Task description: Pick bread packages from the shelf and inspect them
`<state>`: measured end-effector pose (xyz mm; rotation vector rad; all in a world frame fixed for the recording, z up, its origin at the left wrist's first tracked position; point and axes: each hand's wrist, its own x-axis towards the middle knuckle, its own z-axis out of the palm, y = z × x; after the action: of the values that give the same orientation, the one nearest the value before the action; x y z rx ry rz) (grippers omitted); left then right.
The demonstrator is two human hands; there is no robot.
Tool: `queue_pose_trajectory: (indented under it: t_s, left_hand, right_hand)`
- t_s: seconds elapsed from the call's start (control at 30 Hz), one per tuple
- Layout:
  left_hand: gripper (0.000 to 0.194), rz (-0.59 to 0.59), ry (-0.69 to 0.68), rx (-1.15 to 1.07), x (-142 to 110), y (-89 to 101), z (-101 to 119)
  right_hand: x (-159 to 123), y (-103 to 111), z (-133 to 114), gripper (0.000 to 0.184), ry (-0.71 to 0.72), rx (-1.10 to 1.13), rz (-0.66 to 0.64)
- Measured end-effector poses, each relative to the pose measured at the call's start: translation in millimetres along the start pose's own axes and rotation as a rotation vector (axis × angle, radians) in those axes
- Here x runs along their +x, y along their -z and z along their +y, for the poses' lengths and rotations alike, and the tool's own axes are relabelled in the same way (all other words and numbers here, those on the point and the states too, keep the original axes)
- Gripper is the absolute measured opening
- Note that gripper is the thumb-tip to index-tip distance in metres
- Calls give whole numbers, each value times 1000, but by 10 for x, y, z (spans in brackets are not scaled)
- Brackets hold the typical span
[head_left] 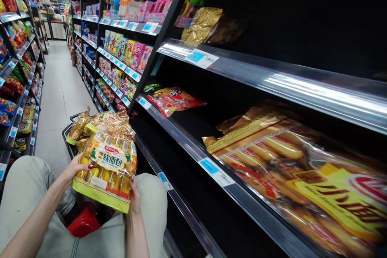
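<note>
Between my two hands is a clear bag of bread rolls with a yellow-green bottom band and a white and green label, tilted above my knees. My left hand grips its left side, thumb on the front. On the right edge, my right hand is closed around the lower corner, its other fingers hidden behind the bag. Just beyond lies a black basket holding more golden bread bags, partly covered by the held one.
To my right, a shelf holds a large bag of bread rolls and a red snack bag. A gold bag sits one level up. A red object is between my legs. The tiled aisle runs ahead between stocked shelves.
</note>
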<state>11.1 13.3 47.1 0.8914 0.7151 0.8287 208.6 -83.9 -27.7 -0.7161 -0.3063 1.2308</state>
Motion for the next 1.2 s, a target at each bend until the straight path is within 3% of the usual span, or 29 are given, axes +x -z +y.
queue_pose_trajectory:
  t_s: [1.2]
  left_hand:
    - [60,-10,12,-18,-16,-20,17]
  right_hand:
    - [-43,-52,-35,36,-23,-6,27]
